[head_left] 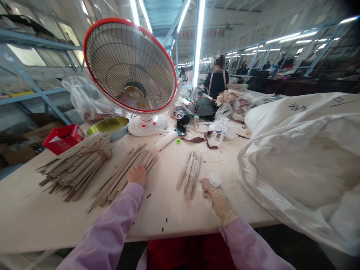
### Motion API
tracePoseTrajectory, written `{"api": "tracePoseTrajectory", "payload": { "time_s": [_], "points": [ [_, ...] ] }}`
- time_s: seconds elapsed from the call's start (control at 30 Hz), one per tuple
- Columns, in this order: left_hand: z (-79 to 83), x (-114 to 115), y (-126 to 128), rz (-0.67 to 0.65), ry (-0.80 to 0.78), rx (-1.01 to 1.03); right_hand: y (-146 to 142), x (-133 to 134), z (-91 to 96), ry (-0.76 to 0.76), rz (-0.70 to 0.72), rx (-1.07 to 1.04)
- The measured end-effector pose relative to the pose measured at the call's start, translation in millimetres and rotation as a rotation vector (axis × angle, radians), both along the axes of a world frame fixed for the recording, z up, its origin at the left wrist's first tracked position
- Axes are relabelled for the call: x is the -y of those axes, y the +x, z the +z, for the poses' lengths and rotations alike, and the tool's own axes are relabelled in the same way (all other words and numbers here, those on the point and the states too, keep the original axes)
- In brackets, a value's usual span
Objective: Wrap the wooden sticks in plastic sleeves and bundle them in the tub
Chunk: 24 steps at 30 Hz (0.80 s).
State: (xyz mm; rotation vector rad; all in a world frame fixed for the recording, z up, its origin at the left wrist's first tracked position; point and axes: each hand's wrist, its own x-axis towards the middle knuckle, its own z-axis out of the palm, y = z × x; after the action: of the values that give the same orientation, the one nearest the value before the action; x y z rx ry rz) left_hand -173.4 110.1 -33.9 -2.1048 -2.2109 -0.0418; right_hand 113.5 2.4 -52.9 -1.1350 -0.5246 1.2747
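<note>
Flat grey-brown strips (123, 176) lie in a loose pile left of centre on the table. My bare left hand (137, 175) rests at the pile's right side, its fingers curled over the strips. My right hand (215, 195), in a pale glove, is closed around a crumpled white, translucent wad (214, 180) that looks like thin plastic. Just left of that hand sits a small group of strips (189, 174) with clear or whitish material across them; hand and group are close but apart. A thicker bundle of strips (78, 165), tied with a band, lies at the far left.
A red-rimmed fan heater (131, 67) stands behind the strips, beside a round metal pan (108, 127) and a red box (63, 138). A big white sack (298, 161) fills the right side. Plastic bags and scraps clutter the back; a person (216, 80) is beyond.
</note>
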Motion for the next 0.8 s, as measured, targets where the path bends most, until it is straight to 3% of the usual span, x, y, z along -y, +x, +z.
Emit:
{"api": "tracePoseTrajectory", "payload": {
  "time_s": [0.17, 0.27, 0.33, 0.4, 0.47, 0.6, 0.7, 0.8],
  "points": [
    [-0.6, -3, 1, 0.001, -0.029, 0.043, 8, 4, 15.3, 0.057, 0.16, -0.021],
    [12.2, -2, 5, -0.023, -0.003, 0.084, 10, 1, 15.1, 0.025, 0.195, -0.043],
    [23.4, 6, 14, -0.068, -0.002, 0.153, 8, -4, 12.7, -0.008, 0.139, -0.056],
    [33.5, 20, 30, -0.156, -0.071, 0.381, 5, -11, 11.4, -0.03, 0.042, -0.086],
    [40.7, 40, 49, -0.254, -0.229, 0.742, 3, -17, 13.4, -0.024, -0.021, -0.139],
    [46.5, 83, 84, -0.342, -0.525, 1.209, 5, -22, 24.2, -0.026, -0.018, -0.253],
    [47.6, 103, 102, -0.332, -0.637, 1.42, 6, -22, 29.7, -0.063, 0.008, -0.303],
    [47.7, 112, 114, -0.225, -0.779, 1.61, 6, -22, 29.6, -0.059, 0.002, -0.338]
  ]
}}
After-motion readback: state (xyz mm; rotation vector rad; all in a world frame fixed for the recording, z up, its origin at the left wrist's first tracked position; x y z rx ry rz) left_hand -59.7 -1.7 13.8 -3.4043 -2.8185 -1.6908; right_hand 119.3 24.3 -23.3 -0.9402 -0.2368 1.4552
